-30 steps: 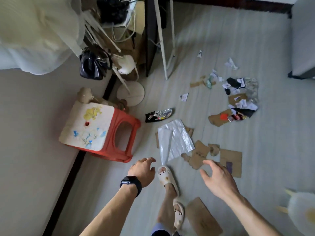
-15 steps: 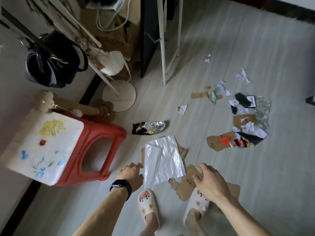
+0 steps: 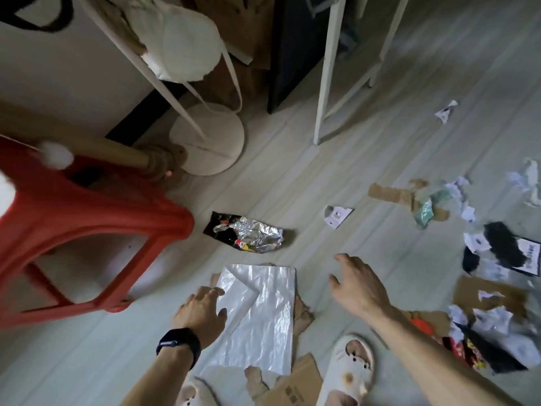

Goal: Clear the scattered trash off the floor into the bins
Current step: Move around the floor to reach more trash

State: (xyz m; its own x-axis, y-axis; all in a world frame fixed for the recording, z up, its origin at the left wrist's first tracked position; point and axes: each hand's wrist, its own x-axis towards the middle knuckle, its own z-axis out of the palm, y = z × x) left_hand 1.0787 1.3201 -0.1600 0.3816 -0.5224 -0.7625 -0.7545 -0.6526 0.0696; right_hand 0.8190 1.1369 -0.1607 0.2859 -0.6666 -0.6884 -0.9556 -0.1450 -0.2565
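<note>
A white plastic bag (image 3: 263,315) lies flat on the floor over torn cardboard pieces (image 3: 295,385). My left hand (image 3: 202,310), with a black watch on its wrist, rests its spread fingers on the bag's left edge. My right hand (image 3: 358,284) hovers open to the right of the bag, holding nothing. A crumpled foil snack wrapper (image 3: 248,237) lies just beyond the bag. Paper scraps, cardboard and wrappers (image 3: 491,306) are scattered at the right. No bin is in view.
A red plastic stool (image 3: 87,244) stands at the left. Behind it are a wooden post (image 3: 96,149), a round stand base (image 3: 207,142), a white frame leg (image 3: 325,71) and a dark panel (image 3: 292,45). My feet in white slippers (image 3: 348,373) stand at the bottom.
The view has dropped much closer to the floor. My left hand has reached onto the white bag's edge; my right hand has lifted off the cardboard and moved forward, to the right of the bag.
</note>
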